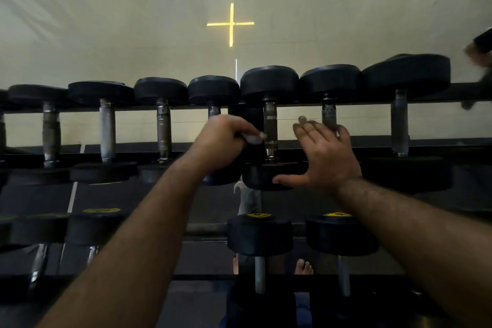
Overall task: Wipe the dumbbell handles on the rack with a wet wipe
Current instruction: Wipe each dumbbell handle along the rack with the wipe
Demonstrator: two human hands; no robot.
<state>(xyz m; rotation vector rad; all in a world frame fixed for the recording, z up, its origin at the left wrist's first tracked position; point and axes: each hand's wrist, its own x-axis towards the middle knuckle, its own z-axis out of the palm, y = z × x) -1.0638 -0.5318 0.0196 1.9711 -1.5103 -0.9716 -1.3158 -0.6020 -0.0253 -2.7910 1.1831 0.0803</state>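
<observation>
A row of black dumbbells with metal handles lies across the top tier of the rack (pixel 186 108). My left hand (pixel 222 141) is closed on a small white wet wipe (pixel 254 138), pressed against the left side of the middle dumbbell's handle (pixel 270 125). My right hand (pixel 323 157) is spread flat with fingers apart, its thumb on that dumbbell's near black head (pixel 263 176) and its fingers over the handle of the dumbbell to the right (pixel 328 114).
More dumbbells sit on the lower tier (pixel 259 234), some with yellow labels. My bare toes (pixel 303 267) show beneath the rack. A pale wall with a yellow cross (pixel 231 24) lies behind. Another person's hand (pixel 479 53) is at the far right edge.
</observation>
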